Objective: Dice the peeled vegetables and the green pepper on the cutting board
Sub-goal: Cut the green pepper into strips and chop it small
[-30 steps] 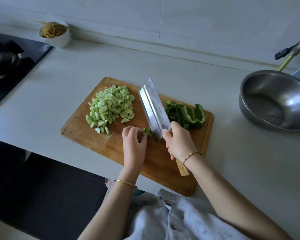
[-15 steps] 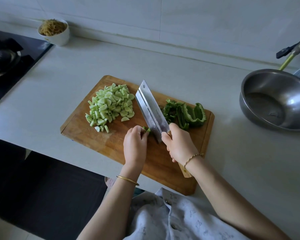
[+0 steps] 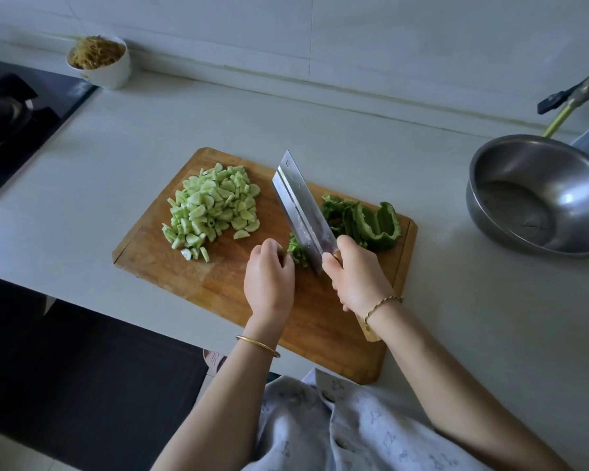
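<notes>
A rectangular wooden cutting board [image 3: 218, 287] lies mid-frame on a pale grey countertop [image 3: 456, 317]. On the board's upper left sits a heap of diced pale green peeled vegetable [image 3: 211, 209]. On its upper right lie large curled pieces of dark green pepper [image 3: 374, 222], not yet diced. Between them, a person's right hand [image 3: 357, 280] is wrapped around the handle of a broad steel cleaver [image 3: 301, 212], whose blade slants toward the upper left. The left hand [image 3: 269, 283], fingers curled under, pins a small bundle of green pepper strips [image 3: 296, 253] just beside the blade.

The left knuckles sit very near the cutting edge and the bundle is short. If a fingertip uncurls or the slick strips slide, the blade could nick a finger. Cut bits might also skip into the pale heap. The board's lower right corner seems to reach or pass the counter's front edge, so hard chopping there could rock it.

The left fingertips are tucked out of sight. Whether the blade touches the board or is lifted cannot be told, since hand and bundle cover that spot. Only the butt of the handle shows below the right wrist. A round steel bowl [image 3: 490, 212] at far right and a black hob [image 3: 7, 107] at upper left are cut off by the frame. A white cup [image 3: 113, 74] at upper left holds brownish shreds too small to identify
</notes>
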The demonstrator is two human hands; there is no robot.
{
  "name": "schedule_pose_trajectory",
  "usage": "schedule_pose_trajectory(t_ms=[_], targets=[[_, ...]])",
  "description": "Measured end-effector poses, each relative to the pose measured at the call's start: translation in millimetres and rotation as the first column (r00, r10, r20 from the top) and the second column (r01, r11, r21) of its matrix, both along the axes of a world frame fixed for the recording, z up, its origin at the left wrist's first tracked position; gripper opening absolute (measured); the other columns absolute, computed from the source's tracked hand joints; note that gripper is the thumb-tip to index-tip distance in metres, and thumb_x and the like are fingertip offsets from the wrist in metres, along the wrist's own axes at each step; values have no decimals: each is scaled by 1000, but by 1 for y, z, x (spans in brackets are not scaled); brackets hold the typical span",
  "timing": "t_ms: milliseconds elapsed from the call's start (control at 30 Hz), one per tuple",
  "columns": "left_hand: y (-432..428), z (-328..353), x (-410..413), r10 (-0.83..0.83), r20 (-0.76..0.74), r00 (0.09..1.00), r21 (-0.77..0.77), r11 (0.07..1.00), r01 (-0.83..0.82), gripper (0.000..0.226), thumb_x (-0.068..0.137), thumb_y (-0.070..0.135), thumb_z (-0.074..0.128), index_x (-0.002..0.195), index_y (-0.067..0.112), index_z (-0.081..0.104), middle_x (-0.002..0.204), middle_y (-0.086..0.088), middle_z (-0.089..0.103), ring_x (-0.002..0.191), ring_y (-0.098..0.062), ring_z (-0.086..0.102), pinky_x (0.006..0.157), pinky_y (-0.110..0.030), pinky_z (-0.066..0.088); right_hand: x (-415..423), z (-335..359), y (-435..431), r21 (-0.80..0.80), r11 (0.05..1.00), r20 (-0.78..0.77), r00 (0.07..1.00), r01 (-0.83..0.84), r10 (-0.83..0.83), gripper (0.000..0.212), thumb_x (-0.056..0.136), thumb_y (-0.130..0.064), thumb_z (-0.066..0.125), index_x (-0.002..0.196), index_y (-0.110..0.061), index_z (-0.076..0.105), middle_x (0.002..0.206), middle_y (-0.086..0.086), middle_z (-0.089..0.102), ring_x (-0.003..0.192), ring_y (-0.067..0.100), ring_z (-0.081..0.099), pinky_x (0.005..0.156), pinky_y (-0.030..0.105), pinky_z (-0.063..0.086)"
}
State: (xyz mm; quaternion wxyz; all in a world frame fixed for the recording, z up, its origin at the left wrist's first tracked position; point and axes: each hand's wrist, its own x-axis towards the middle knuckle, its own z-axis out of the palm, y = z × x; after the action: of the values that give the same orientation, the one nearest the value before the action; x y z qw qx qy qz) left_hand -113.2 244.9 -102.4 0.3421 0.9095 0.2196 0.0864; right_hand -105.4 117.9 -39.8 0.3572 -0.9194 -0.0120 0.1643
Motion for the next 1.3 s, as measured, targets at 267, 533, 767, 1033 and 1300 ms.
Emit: schedule_pose_trajectory(t_ms=[267,533,767,1033,1300], targets=[[0,-1,-3,-117,-33,993,120,985,120,26,85,29,66,100,14,50,96,2,47,74,-17,50,50,-25,36,1,0,-1,2,1000,-12,1000,1,-1,17,101,-26,43,96,-10,46,71,1,51,56,16,51,60,42,57],[1,0,-3,-156,-47,987,187,969,162,13,87,18,60,92,12,49,92,-1,50,74,-18,48,48,-24,31,-2,-1,0,10,1000,-49,999,-9,9,18,101,-27,41,94,-11,45,71,1,50,52,15,49,50,35,55],[4,0,-2,-153,-37,987,186,970,158,10,85,11,57,88,12,47,88,-2,48,73,-19,45,46,-24,28,-4,2,2,8,1000,-39,999,-24,24,18,101,-27,41,94,-11,45,71,1,50,50,16,50,47,34,55],[6,-6,-7,-170,23,985,180,970,163,13,87,9,59,81,9,48,85,-2,46,72,-19,44,49,-31,38,-8,0,4,32,999,14,1000,6,-6,21,100,-27,42,84,-13,41,68,3,50,56,20,49,58,47,56],[8,-11,-8,-160,74,984,105,983,152,6,88,9,63,88,3,62,91,-7,53,77,-22,52,59,-38,50,-9,1,9,-56,996,10,997,-71,71,19,101,-27,41,86,-14,41,69,-2,51,58,19,55,57,44,58]])
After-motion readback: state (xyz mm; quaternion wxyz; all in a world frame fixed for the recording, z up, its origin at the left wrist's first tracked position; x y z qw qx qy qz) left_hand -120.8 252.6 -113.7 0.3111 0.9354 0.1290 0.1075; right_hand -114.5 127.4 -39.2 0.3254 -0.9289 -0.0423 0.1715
